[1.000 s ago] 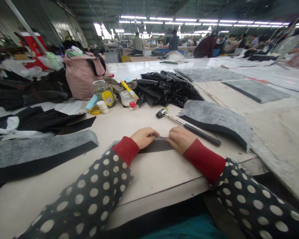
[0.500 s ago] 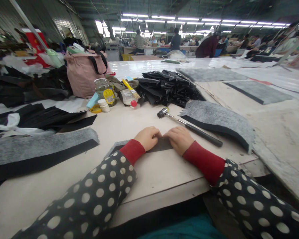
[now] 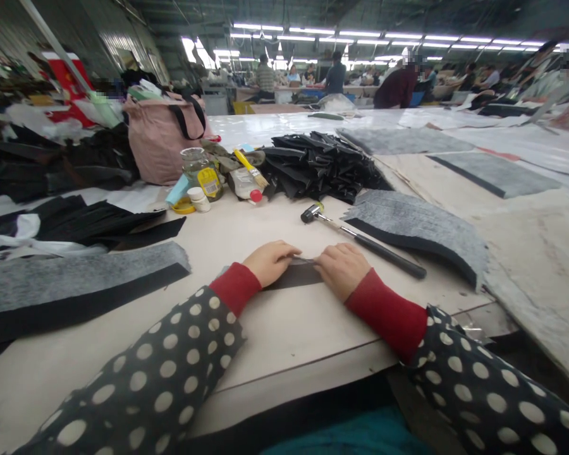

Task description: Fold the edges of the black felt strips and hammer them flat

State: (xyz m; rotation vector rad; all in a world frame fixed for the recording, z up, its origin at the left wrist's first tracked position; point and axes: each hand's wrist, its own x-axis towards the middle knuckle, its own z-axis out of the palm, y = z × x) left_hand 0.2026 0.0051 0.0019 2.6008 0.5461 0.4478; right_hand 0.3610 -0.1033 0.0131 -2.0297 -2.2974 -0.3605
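A black piece of material with a grey edge lies flat on the board in front of me, partly covered by both hands. My left hand pinches its far edge, thumb and fingers together. At the right end my right hand is closed on the same edge, fingers bent down over it. Between the hands a thin lifted or folded rim shows. Beyond my right hand lies a hammer with a black head and black grip. A curved grey-and-black piece rests just behind the hammer.
A heap of black pieces lies at the back. Left of it stand a glass jar, a small white bottle, a yellow brush and a pink bag. Grey-and-black strips lie at left. Several people work far behind.
My left hand has slid left along the far edge, away from my right hand, so more of the black piece shows between them. My right hand has barely moved.
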